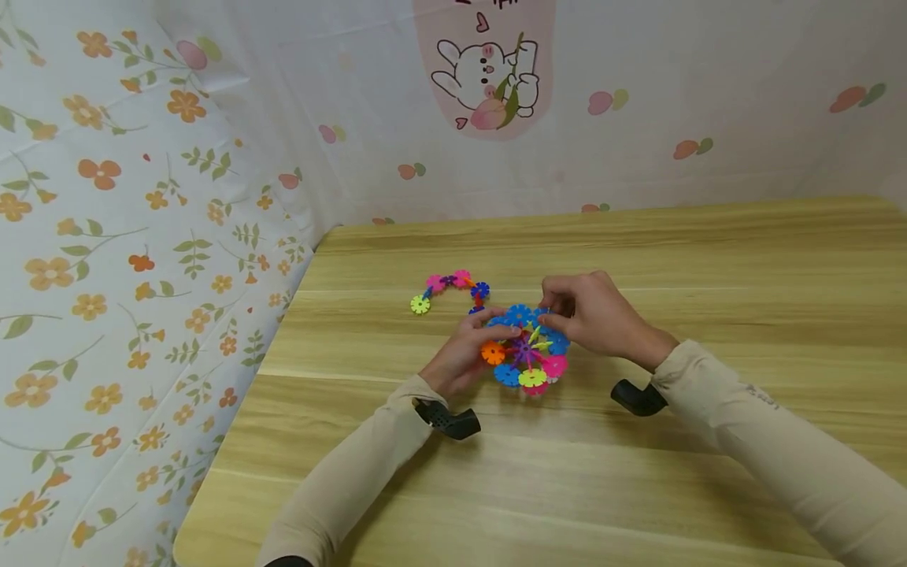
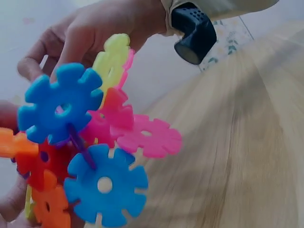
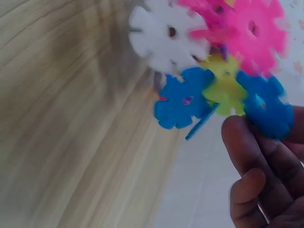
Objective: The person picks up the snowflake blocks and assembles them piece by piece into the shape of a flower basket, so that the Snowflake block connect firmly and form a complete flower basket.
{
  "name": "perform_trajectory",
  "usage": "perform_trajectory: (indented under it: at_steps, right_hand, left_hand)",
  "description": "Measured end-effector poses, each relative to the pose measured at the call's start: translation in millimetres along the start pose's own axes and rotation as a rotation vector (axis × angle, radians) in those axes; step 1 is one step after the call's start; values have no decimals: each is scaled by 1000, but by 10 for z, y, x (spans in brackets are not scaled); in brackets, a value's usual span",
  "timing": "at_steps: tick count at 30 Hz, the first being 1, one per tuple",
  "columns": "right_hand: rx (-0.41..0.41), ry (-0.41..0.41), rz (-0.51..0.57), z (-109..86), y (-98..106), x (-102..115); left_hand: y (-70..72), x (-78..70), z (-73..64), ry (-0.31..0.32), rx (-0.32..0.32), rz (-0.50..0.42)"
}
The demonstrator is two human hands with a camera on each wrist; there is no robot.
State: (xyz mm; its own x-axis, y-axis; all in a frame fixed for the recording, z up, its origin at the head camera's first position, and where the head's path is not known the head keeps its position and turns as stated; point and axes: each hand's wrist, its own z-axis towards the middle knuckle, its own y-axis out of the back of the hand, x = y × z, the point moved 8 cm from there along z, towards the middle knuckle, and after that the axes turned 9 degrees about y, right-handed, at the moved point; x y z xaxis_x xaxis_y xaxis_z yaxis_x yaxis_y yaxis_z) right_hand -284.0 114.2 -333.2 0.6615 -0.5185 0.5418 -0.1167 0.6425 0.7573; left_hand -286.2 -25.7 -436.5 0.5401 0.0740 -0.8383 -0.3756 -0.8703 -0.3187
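Note:
Several notched plastic snowflake discs are joined into a ball-like cluster (image 1: pixel 527 350), raised over the table. Blue, orange, pink and yellow discs ring a purple centre in the head view. My left hand (image 1: pixel 464 353) grips the cluster's left side, thumb lying across the front. At the upper right, my right hand (image 1: pixel 598 315) pinches a blue disc between thumb and fingers. A blue disc (image 2: pixel 126 192) faces the left wrist view beside a pink disc (image 2: pixel 159 137). Underneath, a white disc (image 3: pixel 147 45) shows in the right wrist view, somewhat blurred. Fingers partly hide the cluster's far side.
A curved chain of linked discs (image 1: pixel 435 283) lies on the wooden table (image 1: pixel 602 488) behind my left hand, which partly covers its near end. Floral cloth (image 1: pixel 142 260) hangs at the left, and a rabbit-print cloth (image 1: pixel 340 71) hangs behind the table.

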Motion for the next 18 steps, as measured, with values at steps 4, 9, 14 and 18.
perform_trajectory:
  at_steps: [4,9,14,18]
  right_hand:
    - [-17,11,-9,-10,-6,-29]
    - [-5,-10,26,-14,-21,-80]
    - [70,-62,76,-31,-43,-145]
    - [118,-124,115,-96,-49,-214]
  left_hand:
    - [-10,-23,20,-31,-48,-3]
    - [18,-35,31,-33,-66,11]
    - [25,-46,76,-6,-25,30]
    - [0,-67,107,5,3,19]
